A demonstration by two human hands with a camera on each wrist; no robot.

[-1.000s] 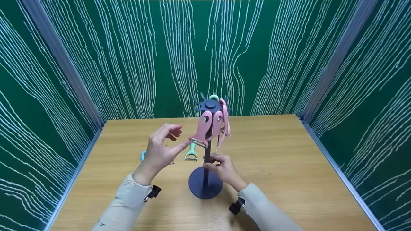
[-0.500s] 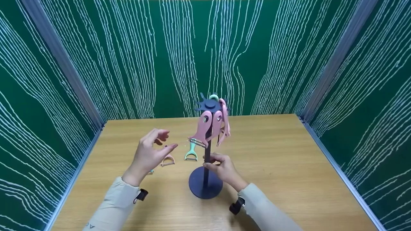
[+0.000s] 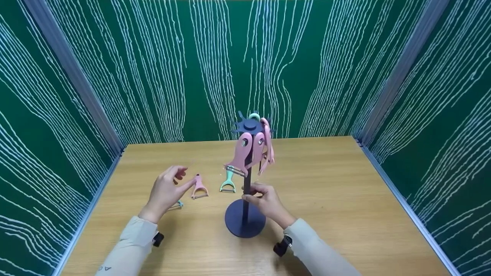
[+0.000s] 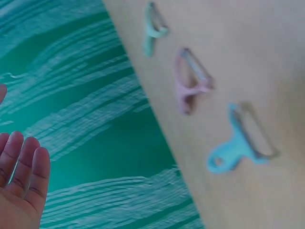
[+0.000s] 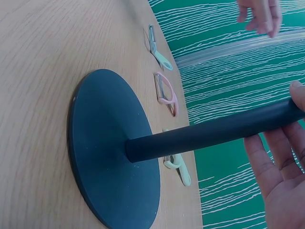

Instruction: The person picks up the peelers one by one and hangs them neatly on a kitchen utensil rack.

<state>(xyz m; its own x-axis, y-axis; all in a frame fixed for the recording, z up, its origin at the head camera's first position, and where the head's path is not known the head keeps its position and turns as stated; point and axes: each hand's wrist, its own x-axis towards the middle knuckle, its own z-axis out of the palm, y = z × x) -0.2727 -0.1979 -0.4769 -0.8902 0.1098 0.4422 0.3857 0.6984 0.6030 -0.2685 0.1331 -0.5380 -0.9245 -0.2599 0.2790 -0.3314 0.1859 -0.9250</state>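
Note:
My right hand (image 3: pixel 268 205) grips the dark pole of a rack stand (image 3: pixel 245 226), thumb on one side and fingers on the other. From the stand's notched top hang several peelers: a pink peeler (image 3: pixel 241 153) in front, more pink ones to the right, and a green peeler (image 3: pixel 254 115) behind. My left hand (image 3: pixel 165 193) is in the air, fingers loosely bent, holding nothing. It partly hides a blue peeler (image 4: pixel 233 150) lying on the table. Beside that lie a loose pink peeler (image 3: pixel 199 188) and a loose green peeler (image 3: pixel 228 184).
The wooden table (image 3: pixel 326 184) reaches back to green walls (image 3: pixel 307 76) with white wavy lines. Metal posts (image 3: pixel 399 76) stand at the back corners. The stand's round base rests near the table's middle.
My left hand has drawn away from the front hanging pink peeler, moving left and down and uncovering the loose pink peeler. My right hand has stayed on the pole.

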